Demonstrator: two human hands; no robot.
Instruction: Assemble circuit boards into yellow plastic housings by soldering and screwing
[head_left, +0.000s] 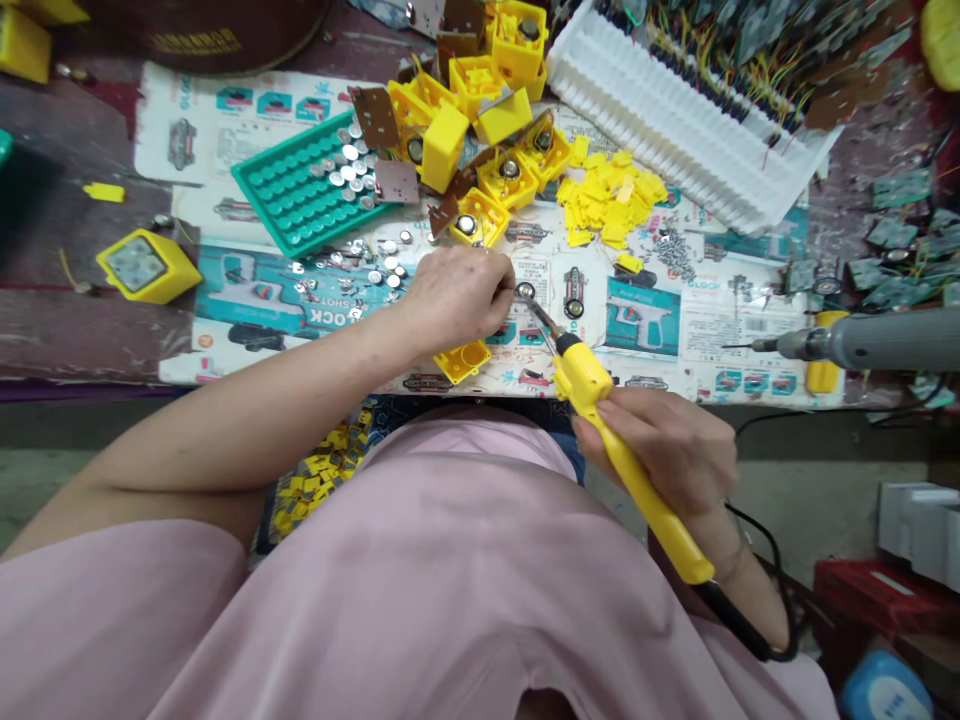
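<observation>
Fingers of your right hand [667,445] are closed around the handle of a yellow soldering iron [649,480], whose black cord trails back past your wrist. Its metal tip [541,316] points up and left over the worktop [82,335], right by a small round metal part [525,291]; you cannot tell from this angle whether the two touch. Your left hand [466,285] is half curled, its fingertips turned down just left of that part, and whether they pinch anything is hidden. Beneath that wrist a yellow casing piece [461,362] lies near the front edge, while a second round part [574,308] sits to the right of the tip. Beyond your left hand stands a cluster of open yellow housings [484,215], some with round metal parts inside. Left of them, a green tray [274,195] carries silver discs [348,160] at its right end, with more scattered below it. To the right you have a heap of small yellow pieces [607,200], a pile of tiny metal bits [675,255], a white ribbed tray [660,120] and a grey screwdriver [862,340].
</observation>
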